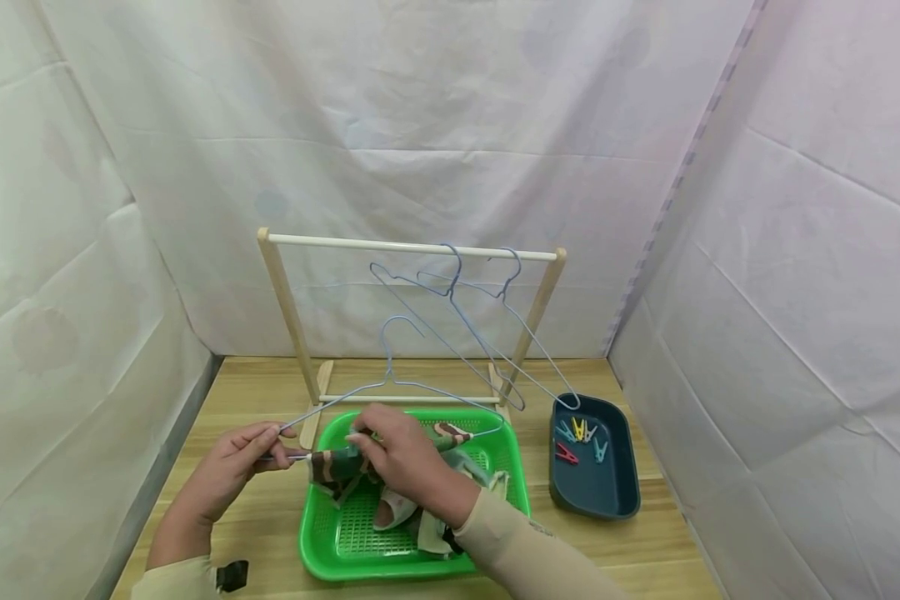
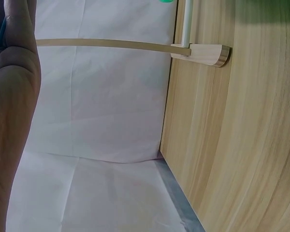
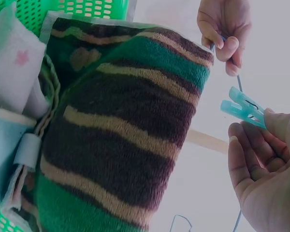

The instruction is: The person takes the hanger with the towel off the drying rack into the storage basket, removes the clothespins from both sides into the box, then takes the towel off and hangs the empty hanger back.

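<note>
My left hand (image 1: 228, 462) grips the left corner of a blue wire hanger (image 1: 388, 382), whose hook points up. Over the hanger's bottom bar hangs a green, brown and tan camouflage-patterned towel (image 3: 121, 116), above a green basket (image 1: 311, 533). Between the thumb and fingers of my right hand (image 1: 405, 450) is a light-blue clothespin (image 3: 244, 107), beside the towel's folded edge. In the right wrist view the clothespin looks apart from the towel. The left wrist view shows only part of the left hand and forearm; its fingertips are out of frame.
Other cloths, including a white one (image 1: 397, 507), lie in the basket. Behind it stands a wooden rack with a white rail (image 1: 345, 242), two blue hangers on it. A dark blue bin (image 1: 603, 500) at the right holds several clothespins, among them a red clothespin (image 1: 566, 452).
</note>
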Action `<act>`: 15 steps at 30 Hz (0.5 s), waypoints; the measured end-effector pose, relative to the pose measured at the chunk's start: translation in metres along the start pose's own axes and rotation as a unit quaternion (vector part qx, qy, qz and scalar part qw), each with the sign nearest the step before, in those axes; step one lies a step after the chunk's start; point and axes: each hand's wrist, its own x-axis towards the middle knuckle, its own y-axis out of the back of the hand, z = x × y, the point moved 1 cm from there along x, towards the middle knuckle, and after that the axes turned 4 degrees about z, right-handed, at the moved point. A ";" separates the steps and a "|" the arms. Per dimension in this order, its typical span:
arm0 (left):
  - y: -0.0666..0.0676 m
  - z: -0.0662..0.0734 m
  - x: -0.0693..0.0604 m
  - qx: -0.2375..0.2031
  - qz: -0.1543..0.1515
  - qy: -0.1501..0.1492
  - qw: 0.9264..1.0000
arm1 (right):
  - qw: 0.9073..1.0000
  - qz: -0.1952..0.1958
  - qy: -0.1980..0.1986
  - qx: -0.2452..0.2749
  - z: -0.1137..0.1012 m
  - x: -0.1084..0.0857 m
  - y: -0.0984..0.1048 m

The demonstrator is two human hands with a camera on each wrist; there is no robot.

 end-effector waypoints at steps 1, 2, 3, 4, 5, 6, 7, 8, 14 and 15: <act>0.000 0.000 0.000 0.001 0.001 0.001 1.000 | 1.000 0.001 -0.001 0.004 0.001 -0.001 0.002; 0.000 0.000 0.000 0.002 0.003 0.003 1.000 | 1.000 0.001 -0.002 0.005 0.002 -0.002 0.004; -0.001 0.000 0.000 0.003 0.004 0.004 1.000 | 1.000 0.002 -0.002 0.004 0.002 -0.003 0.006; -0.001 0.001 0.000 0.003 0.004 0.004 1.000 | 1.000 0.003 -0.002 0.003 0.003 -0.005 0.008; -0.001 0.000 0.000 0.003 0.004 0.004 1.000 | 1.000 0.006 -0.001 -0.001 0.005 -0.006 0.009; -0.001 0.000 0.000 0.004 0.003 0.004 1.000 | 1.000 0.009 0.001 -0.003 0.006 -0.007 0.011; -0.001 0.000 0.000 0.004 0.003 0.003 1.000 | 1.000 0.014 0.004 -0.006 0.008 -0.009 0.012; -0.001 0.000 0.000 0.004 0.002 0.002 1.000 | 1.000 0.017 0.004 -0.012 0.010 -0.010 0.014; 0.000 0.000 0.000 0.003 0.001 -0.001 1.000 | 0.999 0.029 -0.003 -0.023 0.018 -0.019 0.022; 0.000 0.000 0.000 0.003 0.001 -0.001 1.000 | 0.999 0.032 -0.005 -0.023 0.019 -0.021 0.023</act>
